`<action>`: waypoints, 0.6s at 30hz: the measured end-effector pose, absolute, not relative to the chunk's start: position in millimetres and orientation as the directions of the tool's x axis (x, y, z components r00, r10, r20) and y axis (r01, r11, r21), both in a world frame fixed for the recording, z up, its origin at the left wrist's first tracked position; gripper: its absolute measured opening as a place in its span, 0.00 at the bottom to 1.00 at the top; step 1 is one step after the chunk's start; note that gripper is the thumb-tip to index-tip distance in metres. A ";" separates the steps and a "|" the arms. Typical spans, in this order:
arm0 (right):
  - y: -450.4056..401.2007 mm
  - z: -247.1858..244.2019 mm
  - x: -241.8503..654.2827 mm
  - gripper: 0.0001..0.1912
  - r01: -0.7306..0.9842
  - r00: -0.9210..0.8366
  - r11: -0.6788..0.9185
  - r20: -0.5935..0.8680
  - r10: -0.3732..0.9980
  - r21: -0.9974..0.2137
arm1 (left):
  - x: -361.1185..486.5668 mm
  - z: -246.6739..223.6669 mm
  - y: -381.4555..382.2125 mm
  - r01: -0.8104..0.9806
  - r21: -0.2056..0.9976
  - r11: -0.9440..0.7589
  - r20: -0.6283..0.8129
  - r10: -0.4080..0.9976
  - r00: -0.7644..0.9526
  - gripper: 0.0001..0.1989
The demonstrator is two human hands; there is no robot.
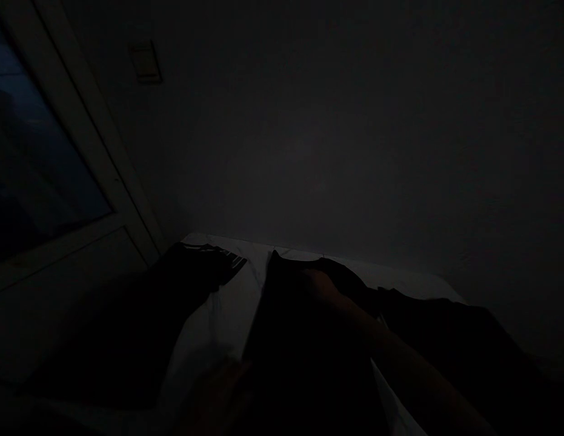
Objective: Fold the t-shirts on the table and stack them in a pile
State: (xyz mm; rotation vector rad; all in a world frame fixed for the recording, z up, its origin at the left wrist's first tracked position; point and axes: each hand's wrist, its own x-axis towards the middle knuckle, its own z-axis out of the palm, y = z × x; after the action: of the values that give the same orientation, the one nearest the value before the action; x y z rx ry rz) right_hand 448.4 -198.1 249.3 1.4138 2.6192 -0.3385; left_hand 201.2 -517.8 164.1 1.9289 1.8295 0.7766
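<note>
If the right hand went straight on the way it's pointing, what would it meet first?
Probably the dark garment it already seems to lie on, right at the fingertips. Beyond that comes the white sheet, though the dim light makes depth hard to judge. The right hand looks to point up and left.

In a dim room, the person's right hand [321, 286] rested on a dark garment [304, 363] lying on a white sheet [218, 315]. The shadowy left hand [218, 393] was near that garment's edge. A second dark garment with white stripes [172, 303] lay left, toward a window frame [88, 133].
</note>
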 end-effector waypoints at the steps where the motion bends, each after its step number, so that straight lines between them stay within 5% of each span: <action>1: -193.8 246.9 443.3 0.20 0.874 -0.485 0.471 -0.222 0.846 -0.115 | 192.2 175.4 -470.8 0.766 0.632 -0.118 0.146 0.989 0.032 0.19; 8: -176.4 222.7 412.1 0.15 0.967 -0.253 0.252 -0.243 0.936 -0.035 | 187.5 197.6 -169.5 0.698 0.714 -0.050 0.026 0.999 0.045 0.15; 12: -181.0 222.3 405.8 0.10 0.963 -0.268 0.267 -0.211 0.940 -0.034 | 197.3 163.7 -123.7 0.669 0.743 -0.013 -0.041 0.997 0.065 0.12; 18: -181.8 220.8 403.0 0.15 0.966 -0.256 0.246 -0.178 0.950 -0.072 | 184.9 129.8 -112.3 0.591 0.803 0.079 -0.089 0.996 -0.012 0.12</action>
State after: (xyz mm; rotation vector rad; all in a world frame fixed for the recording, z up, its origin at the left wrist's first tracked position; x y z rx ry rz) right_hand 403.0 -181.8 220.8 1.8535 2.4015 -0.2531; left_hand 184.9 -112.3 129.8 1.5892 1.6824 0.7611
